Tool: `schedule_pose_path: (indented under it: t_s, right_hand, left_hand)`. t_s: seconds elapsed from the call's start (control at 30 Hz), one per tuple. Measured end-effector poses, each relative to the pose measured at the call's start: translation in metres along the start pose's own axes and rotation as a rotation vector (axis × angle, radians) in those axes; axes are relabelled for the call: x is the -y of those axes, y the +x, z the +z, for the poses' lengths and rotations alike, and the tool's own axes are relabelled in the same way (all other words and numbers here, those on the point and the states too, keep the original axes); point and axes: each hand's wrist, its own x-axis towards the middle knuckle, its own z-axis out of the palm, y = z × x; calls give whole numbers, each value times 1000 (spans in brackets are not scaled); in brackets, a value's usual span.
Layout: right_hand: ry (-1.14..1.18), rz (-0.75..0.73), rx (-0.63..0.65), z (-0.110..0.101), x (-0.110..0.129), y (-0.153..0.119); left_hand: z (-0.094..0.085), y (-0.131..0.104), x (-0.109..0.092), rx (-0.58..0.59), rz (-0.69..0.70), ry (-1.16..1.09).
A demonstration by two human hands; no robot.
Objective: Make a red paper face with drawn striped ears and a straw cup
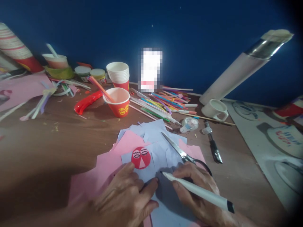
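My right hand point(199, 192) is closed around a white marker point(201, 191), its dark tip pointing left just over the blue paper point(163, 189). My left hand point(127, 195) lies on the papers with its fingers apart, one fingertip at the lower left edge of a red paper circle point(141, 158). Drawn eyes and a pale triangle mark the circle. Pink paper point(94, 173) spreads beneath the blue sheets. Scissors point(177, 147) lie partly open beyond my right hand, their handle partly hidden by it.
Ahead stand a red cup point(119, 108) with a stick in it and stacked cups point(118, 71). Colourful sticks point(165, 101) lie behind the papers. A white mug point(214, 108), a tape roll point(189, 124) and a black pen point(214, 146) are at right. A tall flask point(236, 75) stands behind.
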Motion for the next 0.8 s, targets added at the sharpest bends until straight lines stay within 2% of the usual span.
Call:
schedule_pose_path:
  t_s: [0.23, 0.57, 0.8]
  right_hand:
    - [-28, -24, -10, 2, 3, 3]
    - [-52, -50, 22, 0, 6, 7]
    - [-40, -63, 2, 1, 5, 6]
  left_hand:
    - [2, -1, 0, -11, -12, 19]
    - [1, -5, 1, 102, -27, -5]
    - [3, -6, 1, 85, -45, -27]
